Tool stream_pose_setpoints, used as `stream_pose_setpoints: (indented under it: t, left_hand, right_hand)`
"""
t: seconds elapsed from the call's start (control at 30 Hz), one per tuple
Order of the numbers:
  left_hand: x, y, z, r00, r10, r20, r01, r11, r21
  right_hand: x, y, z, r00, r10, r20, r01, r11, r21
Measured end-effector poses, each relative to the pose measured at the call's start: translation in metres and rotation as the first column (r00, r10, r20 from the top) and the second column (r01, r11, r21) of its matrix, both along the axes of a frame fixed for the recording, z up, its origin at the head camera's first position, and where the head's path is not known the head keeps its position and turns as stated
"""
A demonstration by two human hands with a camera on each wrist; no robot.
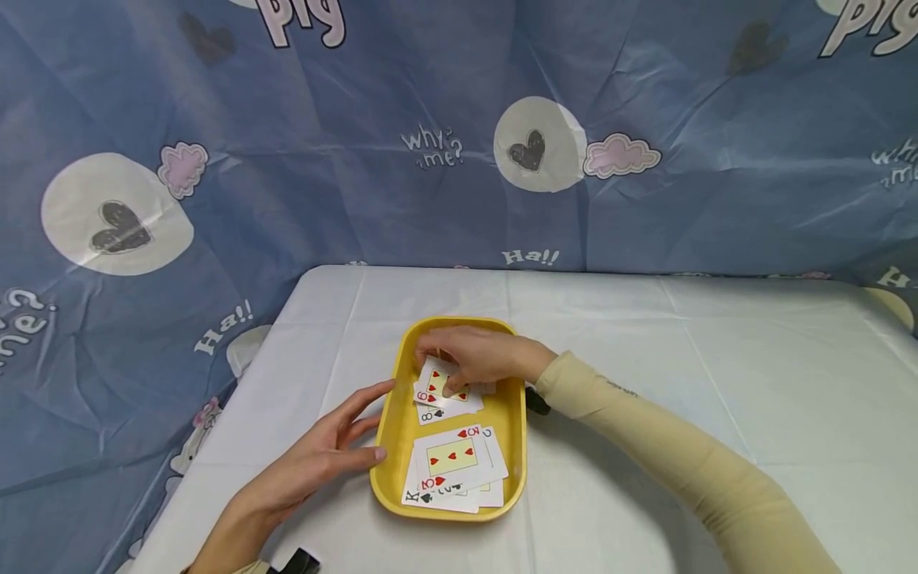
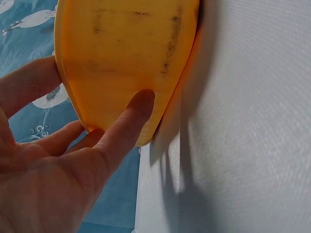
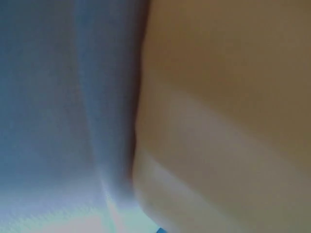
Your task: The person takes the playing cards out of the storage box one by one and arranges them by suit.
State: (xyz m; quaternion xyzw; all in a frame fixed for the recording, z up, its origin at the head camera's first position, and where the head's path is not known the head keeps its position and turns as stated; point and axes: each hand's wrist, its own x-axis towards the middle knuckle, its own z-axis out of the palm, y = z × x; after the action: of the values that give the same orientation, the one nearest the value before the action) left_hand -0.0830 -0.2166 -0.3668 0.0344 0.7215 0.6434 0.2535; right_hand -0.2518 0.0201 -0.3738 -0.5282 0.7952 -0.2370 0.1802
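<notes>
A yellow plastic tray (image 1: pixel 398 478) with rounded corners stands on the white cloth, playing cards in two groups inside. My right hand (image 1: pixel 476 355) reaches over its far end and holds a red heart card (image 1: pixel 433 387), thumb on the face and fingers at the far edge. Under that card an eight of spades (image 1: pixel 430 413) partly shows. Nearer me, a three of hearts (image 1: pixel 452 458) overlaps a king of spades (image 1: pixel 419 496) and other cards. My left hand (image 1: pixel 330 450) is at the tray's left side, fingers extended; in the left wrist view its thumb (image 2: pixel 141 104) touches the outer wall.
White cloth (image 1: pixel 645 359) covers the table. Behind it hangs a blue printed curtain (image 1: pixel 394 199). A black object (image 1: pixel 536 401) sits under my right wrist, and another black piece (image 1: pixel 300 561) at my left. Blurred beige sleeve (image 3: pixel 218 121) fills much of the right wrist view.
</notes>
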Motion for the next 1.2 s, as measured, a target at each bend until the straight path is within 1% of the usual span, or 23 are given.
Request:
stream_pose_setpoints:
  t: [0.13, 0.27, 0.37, 0.47, 0.57, 0.63, 0.7, 0.8, 0.83, 0.93, 1.0, 1.03, 1.1, 1.2]
  left_hand:
    - [0.000, 0.000, 0.000, 1.000, 0.010, -0.001, -0.010, 1.000, -0.008]
    - [-0.001, 0.001, 0.000, 1.000, 0.021, 0.006, -0.021, 1.000, -0.014]
    - [-0.001, 0.001, 0.000, 1.000, 0.025, 0.010, -0.025, 1.000, -0.014]
    - [-0.001, 0.001, 0.000, 1.000, 0.026, 0.010, -0.026, 1.000, -0.016]
    - [-0.001, 0.001, -0.001, 1.000, 0.024, 0.007, -0.024, 1.000, -0.014]
    - [-0.001, 0.001, -0.001, 1.000, 0.025, 0.005, -0.024, 1.000, -0.015]
    - [0.000, 0.001, 0.000, 1.000, 0.025, 0.001, -0.025, 1.000, -0.018]
    - [0.000, 0.002, 0.000, 1.000, 0.020, -0.006, -0.020, 1.000, -0.020]
    - [0.000, 0.002, 0.000, 1.000, 0.018, -0.006, -0.018, 1.000, -0.019]
    - [0.000, 0.002, 0.000, 1.000, 0.005, -0.009, -0.005, 1.000, -0.012]
    - [0.000, 0.002, 0.000, 1.000, -0.007, -0.012, 0.006, 1.000, -0.006]
    - [0.000, 0.002, 0.000, 1.000, -0.011, -0.013, 0.011, 1.000, -0.003]
    - [0.000, 0.002, 0.001, 1.000, -0.021, -0.016, 0.021, 1.000, 0.007]
    - [0.001, 0.002, 0.001, 0.999, -0.030, -0.014, 0.031, 0.999, 0.025]
  right_hand:
    - [0.000, 0.002, 0.002, 0.999, -0.041, 0.027, 0.043, 0.996, -0.072]
    - [-0.001, 0.005, 0.005, 0.995, -0.069, 0.065, 0.078, 0.986, -0.145]
    - [-0.002, 0.007, 0.006, 0.987, -0.089, 0.134, 0.116, 0.970, -0.211]
    - [-0.003, 0.009, 0.006, 0.974, -0.123, 0.190, 0.174, 0.944, -0.280]
    - [-0.002, 0.010, 0.006, 0.961, -0.162, 0.226, 0.238, 0.901, -0.363]
    - [0.001, 0.012, 0.011, 0.948, -0.203, 0.246, 0.292, 0.863, -0.413]
    - [0.002, 0.013, 0.012, 0.939, -0.227, 0.257, 0.328, 0.816, -0.476]
    - [0.003, 0.016, 0.014, 0.920, -0.276, 0.276, 0.387, 0.743, -0.546]
    - [0.000, 0.018, 0.011, 0.917, -0.281, 0.282, 0.396, 0.717, -0.573]
    - [0.000, 0.023, 0.014, 0.893, -0.306, 0.331, 0.450, 0.643, -0.620]
    - [0.000, 0.028, 0.017, 0.874, -0.304, 0.380, 0.485, 0.603, -0.633]
    - [0.001, 0.032, 0.020, 0.863, -0.296, 0.410, 0.503, 0.587, -0.634]
    - [0.002, 0.040, 0.024, 0.838, -0.282, 0.467, 0.538, 0.571, -0.620]
    - [0.005, 0.054, 0.028, 0.808, -0.279, 0.519, 0.574, 0.571, -0.587]
